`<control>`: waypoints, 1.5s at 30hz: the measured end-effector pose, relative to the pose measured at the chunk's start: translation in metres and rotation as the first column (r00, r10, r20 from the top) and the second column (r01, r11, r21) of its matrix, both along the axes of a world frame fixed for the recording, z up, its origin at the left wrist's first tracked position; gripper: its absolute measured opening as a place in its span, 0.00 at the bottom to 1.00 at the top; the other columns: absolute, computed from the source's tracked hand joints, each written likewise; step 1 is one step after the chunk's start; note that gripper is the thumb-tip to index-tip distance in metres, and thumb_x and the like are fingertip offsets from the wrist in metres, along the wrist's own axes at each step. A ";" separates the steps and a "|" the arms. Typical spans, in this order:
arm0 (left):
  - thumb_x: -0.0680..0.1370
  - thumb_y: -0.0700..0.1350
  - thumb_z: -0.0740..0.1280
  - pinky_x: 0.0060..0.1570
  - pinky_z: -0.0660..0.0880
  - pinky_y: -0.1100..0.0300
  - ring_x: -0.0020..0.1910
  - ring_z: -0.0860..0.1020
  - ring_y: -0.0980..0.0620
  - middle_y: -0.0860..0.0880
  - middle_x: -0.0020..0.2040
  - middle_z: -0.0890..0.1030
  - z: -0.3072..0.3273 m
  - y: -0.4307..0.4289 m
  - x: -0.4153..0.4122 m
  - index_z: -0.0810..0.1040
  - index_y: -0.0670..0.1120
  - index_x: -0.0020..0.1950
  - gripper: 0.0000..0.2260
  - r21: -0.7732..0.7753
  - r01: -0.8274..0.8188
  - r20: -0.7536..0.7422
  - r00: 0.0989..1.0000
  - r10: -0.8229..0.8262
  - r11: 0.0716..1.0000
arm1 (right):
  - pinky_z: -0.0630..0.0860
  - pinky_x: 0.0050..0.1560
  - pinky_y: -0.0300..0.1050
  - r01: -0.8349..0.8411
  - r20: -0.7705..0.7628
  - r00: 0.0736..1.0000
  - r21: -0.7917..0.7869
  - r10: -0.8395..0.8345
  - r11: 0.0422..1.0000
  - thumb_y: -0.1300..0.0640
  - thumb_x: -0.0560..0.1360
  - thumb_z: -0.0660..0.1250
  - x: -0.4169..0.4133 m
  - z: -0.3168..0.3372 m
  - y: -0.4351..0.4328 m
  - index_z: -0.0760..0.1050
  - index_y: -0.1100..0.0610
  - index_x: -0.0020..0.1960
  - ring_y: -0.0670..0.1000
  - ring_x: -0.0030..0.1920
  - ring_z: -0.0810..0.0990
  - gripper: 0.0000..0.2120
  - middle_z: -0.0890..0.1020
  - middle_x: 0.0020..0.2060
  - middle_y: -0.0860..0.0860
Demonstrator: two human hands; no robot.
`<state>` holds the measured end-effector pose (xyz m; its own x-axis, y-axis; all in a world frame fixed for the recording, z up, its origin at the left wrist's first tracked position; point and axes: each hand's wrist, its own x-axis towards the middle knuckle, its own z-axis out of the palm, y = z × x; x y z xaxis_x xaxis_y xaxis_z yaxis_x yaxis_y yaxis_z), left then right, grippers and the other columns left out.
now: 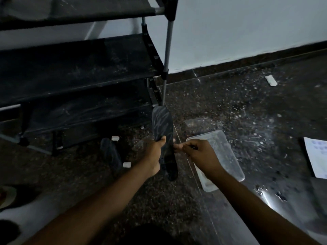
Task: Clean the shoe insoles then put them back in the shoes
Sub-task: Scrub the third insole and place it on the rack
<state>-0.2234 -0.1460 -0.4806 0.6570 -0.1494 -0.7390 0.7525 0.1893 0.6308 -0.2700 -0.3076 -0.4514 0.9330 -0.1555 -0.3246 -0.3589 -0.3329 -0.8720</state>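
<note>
The left hand grips a dark insole round its middle, above the floor. The thumb lies across the near face, and the fingers wrap behind, their tips showing at the right edge. The toe end points up toward the rack; the heel hangs below the palm. The right hand sits just beside that right edge, fingers curled; whether they pinch anything cannot be told. A second insole lies on the floor left of the held one, and a clear tub lies to the right.
</note>
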 end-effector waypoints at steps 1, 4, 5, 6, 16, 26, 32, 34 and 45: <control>0.86 0.50 0.62 0.64 0.78 0.42 0.54 0.85 0.40 0.41 0.50 0.87 -0.004 -0.006 -0.004 0.85 0.39 0.55 0.18 -0.013 0.014 -0.022 1.000 -0.014 1.000 | 0.77 0.38 0.41 0.029 -0.015 0.999 -0.024 -0.029 0.999 0.54 0.78 0.71 -0.004 -0.009 -0.011 0.85 0.50 0.42 0.44 0.36 0.82 0.07 0.84 0.33 0.44; 0.86 0.52 0.60 0.57 0.80 0.44 0.45 0.85 0.42 0.40 0.44 0.85 -0.021 -0.023 -0.016 0.82 0.36 0.56 0.20 -0.109 0.036 -0.080 0.996 -0.045 0.993 | 0.79 0.38 0.46 0.113 -0.087 0.989 -0.103 -0.122 0.988 0.58 0.77 0.71 -0.018 -0.043 -0.043 0.83 0.51 0.38 0.50 0.36 0.84 0.09 0.84 0.33 0.49; 0.86 0.53 0.61 0.52 0.80 0.47 0.43 0.85 0.43 0.41 0.42 0.84 -0.026 -0.028 -0.018 0.81 0.38 0.54 0.19 -0.136 0.044 -0.096 0.994 -0.058 0.990 | 0.79 0.37 0.46 0.134 -0.124 0.980 -0.145 -0.153 0.980 0.60 0.77 0.71 -0.023 -0.056 -0.054 0.83 0.52 0.38 0.50 0.34 0.85 0.10 0.85 0.32 0.50; 0.85 0.54 0.61 0.49 0.80 0.50 0.41 0.85 0.45 0.42 0.41 0.84 -0.031 -0.033 -0.021 0.81 0.39 0.53 0.19 -0.152 0.056 -0.109 0.991 -0.073 0.987 | 0.79 0.36 0.46 0.147 -0.161 0.971 -0.189 -0.178 0.971 0.62 0.76 0.70 -0.028 -0.068 -0.063 0.83 0.53 0.37 0.50 0.33 0.85 0.10 0.85 0.32 0.50; 0.84 0.57 0.63 0.45 0.82 0.53 0.42 0.85 0.45 0.43 0.41 0.84 -0.052 -0.040 -0.043 0.82 0.41 0.53 0.19 -0.107 0.153 -0.159 0.973 -0.169 0.982 | 0.77 0.59 0.49 -0.140 -0.426 0.895 -0.553 -0.134 0.821 0.56 0.76 0.70 -0.060 -0.153 -0.094 0.80 0.58 0.59 0.60 0.58 0.81 0.14 0.81 0.56 0.58; 0.83 0.58 0.64 0.54 0.81 0.48 0.45 0.85 0.45 0.43 0.43 0.84 -0.053 -0.035 -0.041 0.82 0.41 0.57 0.20 -0.111 0.199 -0.174 0.961 -0.216 0.974 | 0.76 0.51 0.47 -0.385 -0.497 0.868 -0.681 -0.007 0.622 0.59 0.81 0.58 -0.057 -0.165 -0.081 0.75 0.59 0.58 0.60 0.56 0.81 0.10 0.80 0.55 0.58; 0.83 0.60 0.64 0.55 0.80 0.46 0.45 0.85 0.45 0.43 0.43 0.84 -0.046 -0.030 -0.038 0.81 0.41 0.56 0.21 -0.140 0.213 -0.175 0.956 -0.236 0.967 | 0.77 0.51 0.49 -0.365 -0.500 0.866 -0.658 -0.019 0.659 0.60 0.79 0.59 -0.057 -0.160 -0.080 0.75 0.60 0.56 0.61 0.56 0.81 0.09 0.80 0.55 0.60; 0.83 0.61 0.63 0.53 0.81 0.48 0.45 0.84 0.44 0.43 0.43 0.83 -0.040 -0.026 -0.037 0.80 0.41 0.57 0.23 -0.154 0.212 -0.165 0.957 -0.237 0.965 | 0.77 0.50 0.49 -0.334 -0.484 0.874 -0.661 -0.042 0.672 0.61 0.78 0.61 -0.058 -0.157 -0.079 0.75 0.61 0.54 0.62 0.55 0.81 0.08 0.79 0.55 0.61; 0.75 0.77 0.51 0.53 0.81 0.45 0.45 0.85 0.41 0.40 0.44 0.84 0.009 0.005 -0.015 0.82 0.40 0.54 0.42 -0.240 0.080 -0.121 0.986 -0.112 0.967 | 0.83 0.42 0.50 0.022 -0.154 0.984 -0.416 -0.094 0.909 0.59 0.72 0.72 -0.032 -0.073 -0.036 0.84 0.53 0.39 0.47 0.32 0.84 0.04 0.84 0.31 0.49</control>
